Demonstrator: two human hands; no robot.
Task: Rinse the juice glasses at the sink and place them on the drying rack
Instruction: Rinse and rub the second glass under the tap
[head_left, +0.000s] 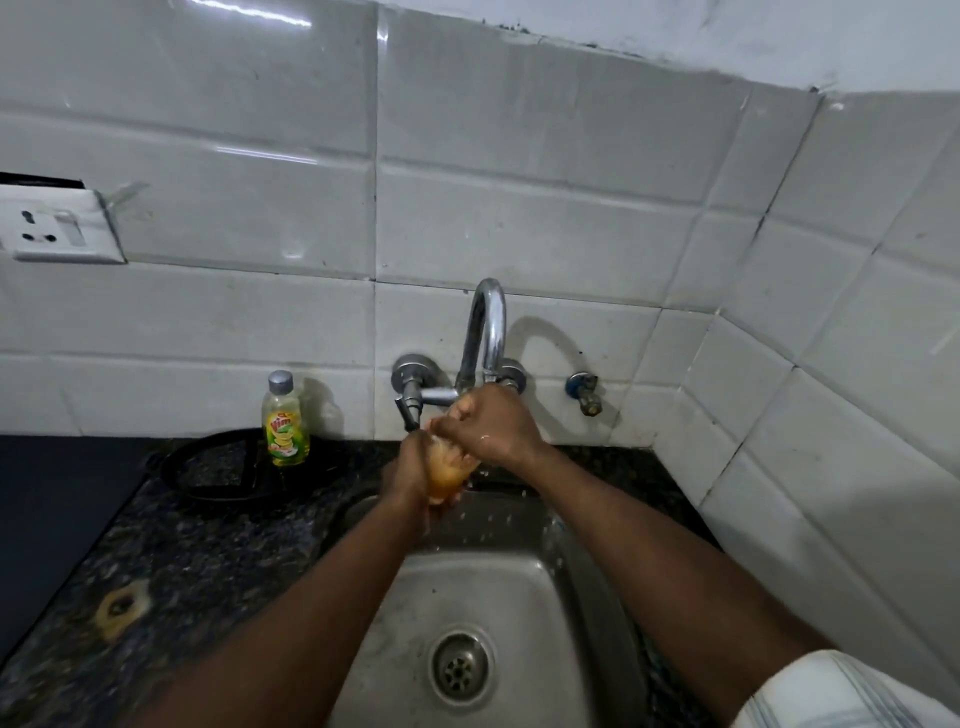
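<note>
Under the faucet (485, 332), above the steel sink (524, 587), the left hand (409, 475) gripped a juice glass (448, 480) round its side. The right hand (496, 426) clasped its top with curled fingers.

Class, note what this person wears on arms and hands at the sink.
The left hand and right hand wear no gloves; no watch shows. On the right arm, a pale sleeve with faint grey stripes ends near the elbow. The left arm shows no sleeve. A glint on the right hand may be a ring.
</note>
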